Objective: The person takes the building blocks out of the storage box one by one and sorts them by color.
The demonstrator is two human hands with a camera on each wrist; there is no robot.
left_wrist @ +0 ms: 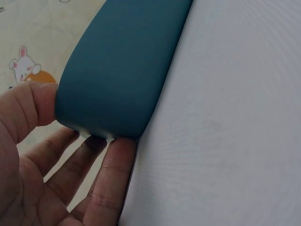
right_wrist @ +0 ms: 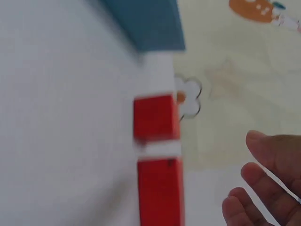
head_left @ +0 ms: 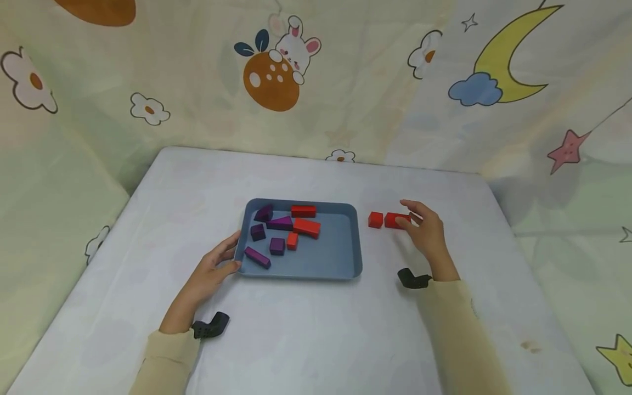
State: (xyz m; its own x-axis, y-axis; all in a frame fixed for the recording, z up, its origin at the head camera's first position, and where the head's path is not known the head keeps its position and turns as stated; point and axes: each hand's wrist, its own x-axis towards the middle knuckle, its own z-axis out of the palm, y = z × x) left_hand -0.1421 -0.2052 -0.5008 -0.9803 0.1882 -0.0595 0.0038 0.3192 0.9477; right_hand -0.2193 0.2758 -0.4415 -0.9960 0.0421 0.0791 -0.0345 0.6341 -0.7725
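Note:
A blue-grey tray (head_left: 326,258) holds several purple blocks (head_left: 277,246) on its left side and three red blocks (head_left: 303,211) nearer its middle. At the tray's left end, my left hand (head_left: 215,271) touches the outer wall with fingertips and thumb; the left wrist view shows those fingers (left_wrist: 113,174) fairly straight against the tray wall (left_wrist: 108,103). Right of the tray lie a red cube (head_left: 375,220) and a longer red block (head_left: 392,220). My right hand (head_left: 425,233) is over the longer block's right end, thumb and fingers spread apart and holding nothing.
A white-covered table (head_left: 306,334) carries everything, its back edge along a patterned cloth backdrop (head_left: 197,71). Black wrist-worn devices (head_left: 413,278) sit at both sleeves.

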